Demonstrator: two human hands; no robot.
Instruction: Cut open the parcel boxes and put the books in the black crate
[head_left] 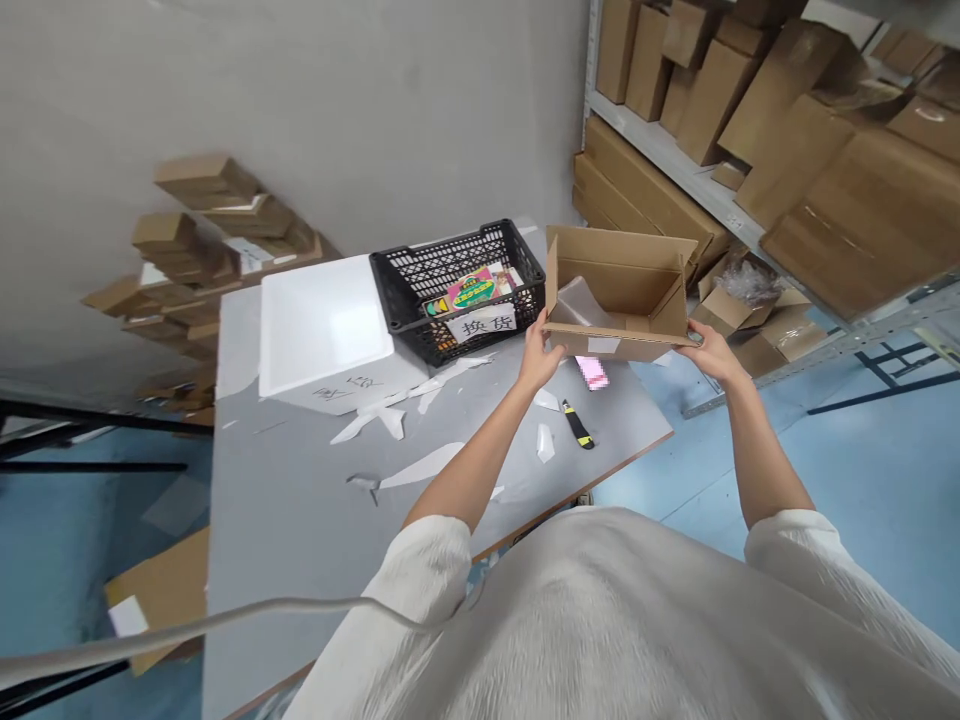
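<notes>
My left hand [540, 352] and my right hand [709, 355] grip the two opposite sides of an open corrugated cardboard box [619, 340], holding it above the far edge of the table. A clear plastic wrapping [576, 305] lies inside the box. Below the box sits a small pink item [591, 372], its front end hidden by the box. A black-and-yellow utility knife [577, 425] lies on the grey table [277, 520] near my left forearm. White scraps [420, 467] are scattered across the tabletop.
A black plastic basket [457, 292] with colourful packages and a paper label stands on the table beside a white board [322, 325]. Metal shelves [660, 150] of cardboard boxes rise at the right. Flattened cardboard [195, 210] is stacked at the left, above a blue floor [847, 490].
</notes>
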